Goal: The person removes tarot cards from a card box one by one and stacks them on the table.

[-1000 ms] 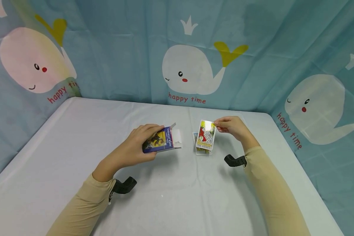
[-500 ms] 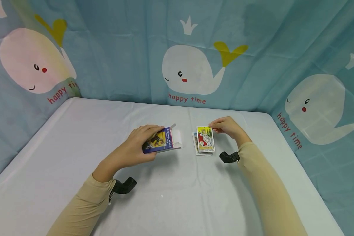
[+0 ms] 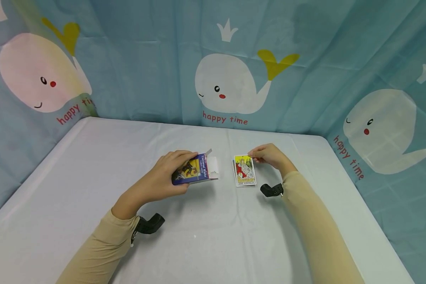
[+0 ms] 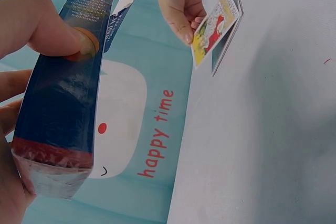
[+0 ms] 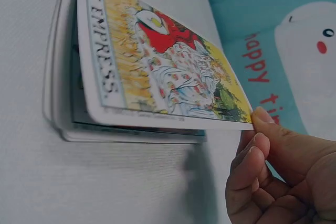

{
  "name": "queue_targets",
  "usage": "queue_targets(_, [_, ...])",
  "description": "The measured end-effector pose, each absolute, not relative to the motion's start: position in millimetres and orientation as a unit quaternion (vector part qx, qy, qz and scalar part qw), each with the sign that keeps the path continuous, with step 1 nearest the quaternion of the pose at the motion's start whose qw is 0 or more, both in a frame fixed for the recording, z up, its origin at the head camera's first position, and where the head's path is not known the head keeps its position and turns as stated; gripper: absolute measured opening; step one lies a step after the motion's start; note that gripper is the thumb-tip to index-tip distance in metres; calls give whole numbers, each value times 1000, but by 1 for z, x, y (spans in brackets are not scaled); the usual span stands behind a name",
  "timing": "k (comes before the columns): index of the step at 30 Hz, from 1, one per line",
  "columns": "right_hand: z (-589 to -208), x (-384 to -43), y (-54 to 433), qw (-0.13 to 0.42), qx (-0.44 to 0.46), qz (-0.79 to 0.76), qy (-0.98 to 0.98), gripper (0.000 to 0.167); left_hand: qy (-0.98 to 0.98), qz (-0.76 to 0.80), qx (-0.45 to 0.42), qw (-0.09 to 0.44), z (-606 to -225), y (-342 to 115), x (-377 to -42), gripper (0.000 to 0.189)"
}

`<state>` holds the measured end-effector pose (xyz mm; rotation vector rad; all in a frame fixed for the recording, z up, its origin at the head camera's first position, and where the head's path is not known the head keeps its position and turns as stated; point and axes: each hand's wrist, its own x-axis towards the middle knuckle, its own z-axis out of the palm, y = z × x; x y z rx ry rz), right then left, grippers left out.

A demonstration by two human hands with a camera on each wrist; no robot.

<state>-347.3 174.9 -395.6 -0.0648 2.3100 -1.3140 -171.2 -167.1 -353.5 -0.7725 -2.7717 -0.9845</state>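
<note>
In the head view my left hand grips a blue tarot card box whose flap end points right and stands open. The left wrist view shows the thumb pressed on the dark blue side of the box. My right hand pinches one corner of a tarot card between thumb and fingers. "The Empress" reads along that card in the right wrist view. Beneath it lies a small pile of cards on the white cloth, and the held card slants up from the pile toward the pinched corner.
A white cloth covers the table. Behind it hangs a blue curtain printed with whales, which also runs along both sides. Black wrist camera mounts stick out from both sleeves, low over the cloth.
My right hand has moved left and down, bringing the Empress card from above the pile to line up closely over it. The left hand and box have stayed in place.
</note>
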Motion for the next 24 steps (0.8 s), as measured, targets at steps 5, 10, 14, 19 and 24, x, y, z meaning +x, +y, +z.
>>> queue_targets(5, [-402,-348,173,235,-16,-488,840,30,-910,-321,-256,52,-355,-167,-172,77])
queue_targets(10, [-405,-348,172,223,-5,-488,844,28,-910,-321,-257,53,-355,-167,-172,77])
queue_targets(14, [-409,-348,172,216,1,-482,849,28,-911,-320,-256,53,-355,-167,-171,76])
queue_targets(19, [-413,-348,171,211,-5,-477,853,30,-909,-321,-259,55,-354,-167,-171,77])
queue_targets(24, [-417,-350,169,206,-3,-462,862,28,-907,-322,-265,58,-354,-166,-171,77])
